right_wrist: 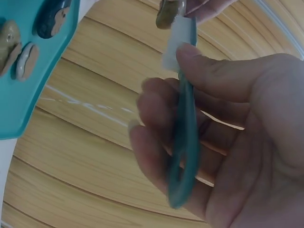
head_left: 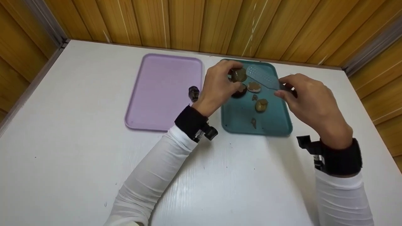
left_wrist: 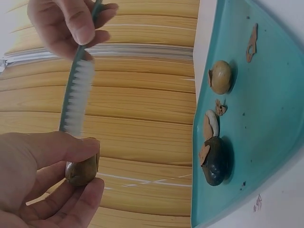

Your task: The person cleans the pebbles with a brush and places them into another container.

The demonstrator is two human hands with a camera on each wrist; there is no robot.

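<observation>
Left hand [head_left: 220, 86] pinches a brown stone [left_wrist: 81, 170] above the teal tray [head_left: 273, 124], right hand [head_left: 309, 102] grips a teal brush [left_wrist: 78, 90] with bristles against it, apparently scrubbing, other stones [left_wrist: 221, 77] below, purple tray [head_left: 160, 91] beside.

Lilac tray [head_left: 163, 91] on white table [head_left: 78, 150]

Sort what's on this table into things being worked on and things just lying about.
In use: stone pinched by the left hand; brush held by the right hand; teal tray with other stones.
Lying about: purple tray; small dark object on it.
</observation>
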